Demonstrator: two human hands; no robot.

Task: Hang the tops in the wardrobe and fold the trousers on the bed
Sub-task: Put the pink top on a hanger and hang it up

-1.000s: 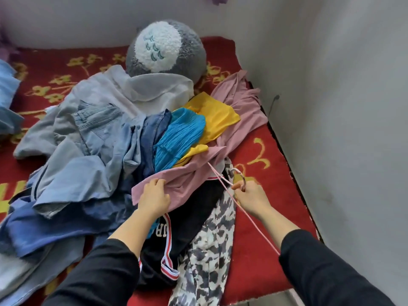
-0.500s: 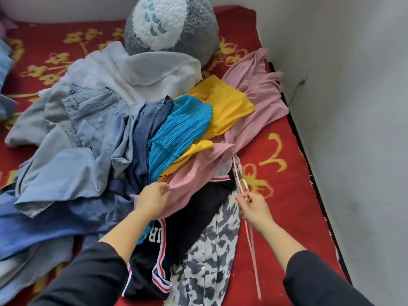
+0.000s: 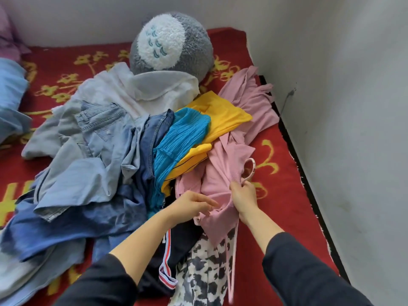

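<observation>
The pink hanger [image 3: 251, 167] has gone from lying beside the pink top [image 3: 223, 180] to sitting inside it, with only the hook showing at the neck. The right hand [image 3: 244, 195] has closed in on the left hand [image 3: 192, 205]. The right hand grips the hanger's neck and the bunched fabric there. The left hand has let go, its fingers stretched loosely over the cloth.

The step looks like dressing this 1 top on its hanger. Next, the shoulders probably need seating before the top is lifted clear.

No wardrobe is in view. The bed [image 3: 287, 195] holds the top on a pile of pale jeans [image 3: 99, 127], a yellow top [image 3: 220, 115], a white top [image 3: 154, 89] and a patterned garment [image 3: 205, 268], with a plush cushion [image 3: 170, 43] behind.
</observation>
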